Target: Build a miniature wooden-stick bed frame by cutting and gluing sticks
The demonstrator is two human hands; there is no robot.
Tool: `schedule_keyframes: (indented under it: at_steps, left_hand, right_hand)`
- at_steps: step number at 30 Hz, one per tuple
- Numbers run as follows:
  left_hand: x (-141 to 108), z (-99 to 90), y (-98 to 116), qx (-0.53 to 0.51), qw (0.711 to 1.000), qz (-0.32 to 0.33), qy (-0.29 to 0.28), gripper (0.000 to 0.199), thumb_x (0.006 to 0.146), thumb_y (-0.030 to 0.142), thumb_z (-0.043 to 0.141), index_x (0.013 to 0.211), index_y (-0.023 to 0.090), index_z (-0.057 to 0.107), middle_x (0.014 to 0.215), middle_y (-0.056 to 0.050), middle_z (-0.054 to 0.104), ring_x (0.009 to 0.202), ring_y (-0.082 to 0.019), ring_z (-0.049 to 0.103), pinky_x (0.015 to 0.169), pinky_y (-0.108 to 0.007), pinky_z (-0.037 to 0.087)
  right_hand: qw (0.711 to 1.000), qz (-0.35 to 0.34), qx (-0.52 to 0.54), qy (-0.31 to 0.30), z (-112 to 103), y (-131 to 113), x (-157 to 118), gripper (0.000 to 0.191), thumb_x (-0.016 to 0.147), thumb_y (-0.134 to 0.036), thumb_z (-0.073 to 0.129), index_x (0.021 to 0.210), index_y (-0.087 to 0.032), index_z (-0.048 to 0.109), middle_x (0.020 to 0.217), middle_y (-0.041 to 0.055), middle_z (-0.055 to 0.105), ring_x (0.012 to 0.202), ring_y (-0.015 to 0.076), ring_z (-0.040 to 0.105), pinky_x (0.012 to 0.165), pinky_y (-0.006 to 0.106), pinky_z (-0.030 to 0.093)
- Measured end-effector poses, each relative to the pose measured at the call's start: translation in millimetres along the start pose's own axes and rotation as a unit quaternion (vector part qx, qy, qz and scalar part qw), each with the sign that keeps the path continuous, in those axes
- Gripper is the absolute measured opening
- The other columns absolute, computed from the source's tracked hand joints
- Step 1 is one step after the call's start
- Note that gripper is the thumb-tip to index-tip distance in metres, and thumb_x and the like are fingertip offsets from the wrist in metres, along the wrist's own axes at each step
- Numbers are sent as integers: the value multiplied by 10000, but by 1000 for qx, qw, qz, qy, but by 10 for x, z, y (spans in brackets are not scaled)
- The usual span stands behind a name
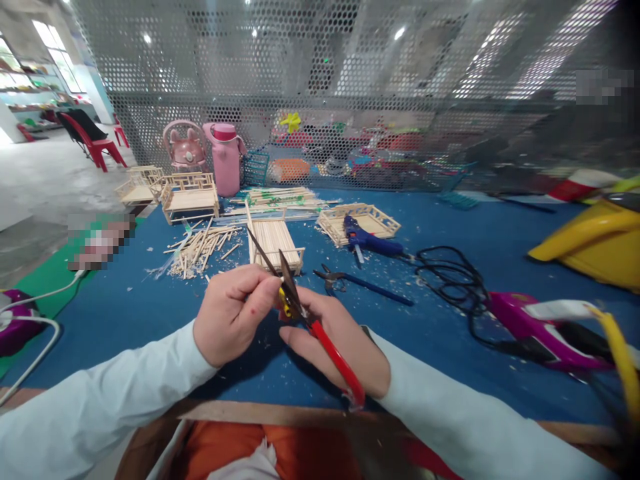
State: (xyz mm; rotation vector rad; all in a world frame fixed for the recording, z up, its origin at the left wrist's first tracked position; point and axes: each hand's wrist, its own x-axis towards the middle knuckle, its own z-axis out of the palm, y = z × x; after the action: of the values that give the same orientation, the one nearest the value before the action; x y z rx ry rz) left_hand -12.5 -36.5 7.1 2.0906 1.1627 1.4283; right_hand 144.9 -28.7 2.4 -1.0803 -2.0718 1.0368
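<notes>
My right hand (340, 340) is closed around red-handled scissors (327, 353), their dark pointed blades apart and slanting up to the left. Close beside the blades, my left hand (237, 313) is closed in a pinch, thumb against the fingers. A tiny pale tip shows at the thumb, but what it pinches is mostly hidden. A small yellow piece (285, 303) shows between the hands; I cannot tell what it belongs to. Just beyond the blades lies a small frame of wooden sticks (274, 241) with a low railing. Loose cut sticks (205, 247) are heaped left of it.
A blue glue gun (373, 241) rests on another stick frame (330, 223); blue-handled pliers (375, 288) lie nearer. Small stick-built furniture (190, 195) and a pink bottle (227, 160) stand back left. Black cable (450, 273), a purple tool (545, 327) and a yellow dustpan-like object (595, 247) occupy the right.
</notes>
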Motion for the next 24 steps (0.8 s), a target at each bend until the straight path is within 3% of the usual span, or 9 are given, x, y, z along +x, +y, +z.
schedule_keyframes:
  at_steps: [12,18,24]
  left_hand:
    - [38,-29,28,18,999,20,-18,308,861,232,410,569,164,483,519,23,459,489,-79,411,492,-202,328]
    - [18,-5,-8,-5,998,-53,-18,340,868,292,401,551,173,432,522,25,422,505,-90,389,510,-222,320]
    - [6,73,-119,-131,985,-113,8,349,899,361,344,630,174,464,574,13,448,552,-105,408,557,-238,338]
  right_hand:
    - [992,-62,-101,33,37,87,-9,78,708,-149,435,650,-194,409,607,-25,449,557,108,389,542,234,309]
    - [993,-55,-90,62,79,135,15,220,738,-174,419,541,-197,324,497,-39,368,476,87,343,478,225,276]
    - [992,-31,-40,111,-40,49,104,230,775,-289,453,575,-189,399,510,-42,376,495,84,336,464,211,302]
